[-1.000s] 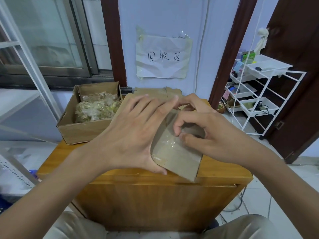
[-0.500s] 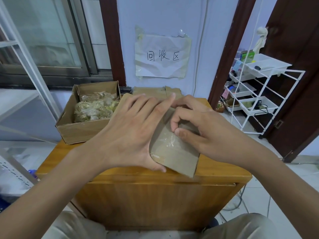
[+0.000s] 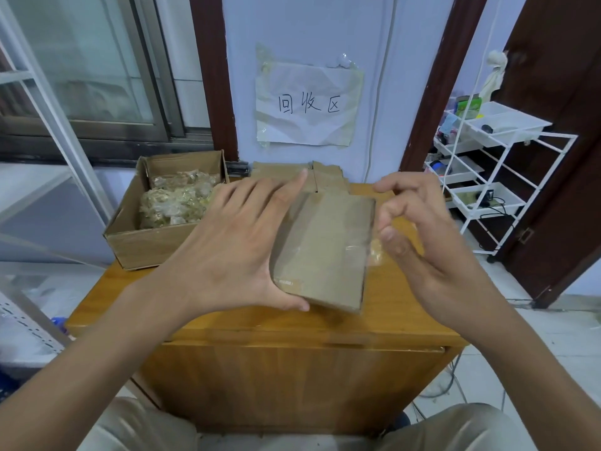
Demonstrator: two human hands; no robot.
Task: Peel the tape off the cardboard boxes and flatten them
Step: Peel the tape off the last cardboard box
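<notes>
In the centre of the frame a small box (image 3: 325, 252) is held above the cabinet (image 3: 403, 307), tilted so that its broad taped face looks up to the camera. The left hand (image 3: 227, 252) holds it from the left side: the fingers lie long and nearly straight along the far edge, and the thumb hooks under the near lower corner. I think this hold is chosen to keep the box steady while the other side is pulled.

The right hand (image 3: 419, 236) is just beside the right edge of the box, with fingers curled. Between thumb and fingers it seems to pinch a strip of clear tape (image 3: 377, 252), which stretches from the box face to the right. The hand is blurred, so the exact pinch is not clear. The pull goes sideways, probably because the tape runs across the face.

In the middle left of the frame an open carton (image 3: 169, 242) stands on the cabinet, filled with crumpled tape wads (image 3: 175, 203); the peeled strip likely goes there. Behind the hands, near the wall, flat cardboard (image 3: 328, 177) lies in a pile. Above it, a paper sign (image 3: 309, 104) hangs on the wall.
</notes>
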